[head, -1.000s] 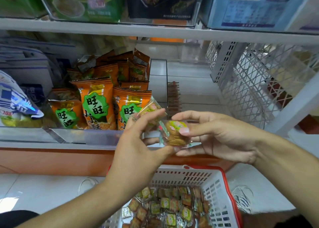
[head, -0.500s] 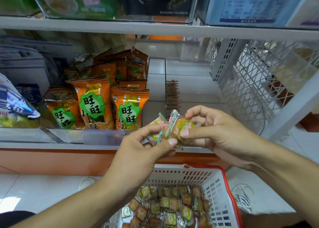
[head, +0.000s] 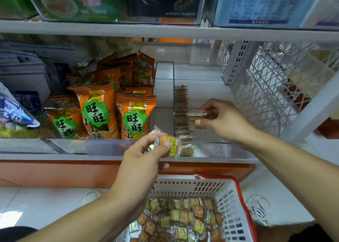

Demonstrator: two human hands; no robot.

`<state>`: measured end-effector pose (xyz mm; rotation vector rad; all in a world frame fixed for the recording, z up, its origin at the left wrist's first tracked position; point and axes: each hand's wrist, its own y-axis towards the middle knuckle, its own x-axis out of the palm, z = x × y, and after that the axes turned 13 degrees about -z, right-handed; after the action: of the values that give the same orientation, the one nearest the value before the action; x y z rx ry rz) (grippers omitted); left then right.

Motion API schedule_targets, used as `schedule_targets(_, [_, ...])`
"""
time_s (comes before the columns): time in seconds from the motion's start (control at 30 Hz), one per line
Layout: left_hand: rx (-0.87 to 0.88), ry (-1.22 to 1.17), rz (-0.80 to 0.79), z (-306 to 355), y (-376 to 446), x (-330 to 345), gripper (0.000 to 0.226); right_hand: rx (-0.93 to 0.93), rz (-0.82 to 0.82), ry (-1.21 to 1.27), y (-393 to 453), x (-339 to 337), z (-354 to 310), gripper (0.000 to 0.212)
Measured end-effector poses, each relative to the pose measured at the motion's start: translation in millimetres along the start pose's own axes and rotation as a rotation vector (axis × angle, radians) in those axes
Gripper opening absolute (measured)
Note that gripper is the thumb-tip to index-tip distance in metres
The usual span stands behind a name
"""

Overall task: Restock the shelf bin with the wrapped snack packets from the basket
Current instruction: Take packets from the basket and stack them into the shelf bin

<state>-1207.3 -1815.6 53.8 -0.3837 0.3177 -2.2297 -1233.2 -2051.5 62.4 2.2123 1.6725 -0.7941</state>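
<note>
The right hand (head: 222, 120) pinches one wrapped snack packet (head: 197, 119) and holds it inside the clear shelf bin (head: 211, 150), right by the row of packets (head: 181, 109) standing along the bin's left wall. Half a second ago both hands were close together in front of the bin, passing this packet over. Now the right hand has reached in alone, so I think this packet is about to join the row.

The left hand (head: 145, 155) waits just in front of the bin and holds a few more packets (head: 167, 144) between thumb and fingers. They are small and square, in shiny see-through wrap with green and yellow labels and zigzag ends.

Below, the white basket (head: 236, 201) with a red rim has lots of the same packets left, so much work remains. Orange snack bags (head: 99, 111) stand in the next bin to the left.
</note>
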Motion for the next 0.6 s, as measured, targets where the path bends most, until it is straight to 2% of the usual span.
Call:
schedule_targets(0.23, [0.002,0.013,-0.011,-4.1,5.7,1.5,0.029,0.037,-0.160,-0.329,24.2,4.7,13.9,0.033])
schedule_targets(0.43, [0.005,0.019,-0.040,-3.3,6.4,1.0,0.028,0.013,-0.150,-0.369,28.6,7.0,10.5,0.030])
schedule_targets(0.6, [0.011,0.033,-0.052,-1.5,5.8,1.4,0.045,-0.075,-0.210,-0.444,30.1,12.5,7.2,0.031])
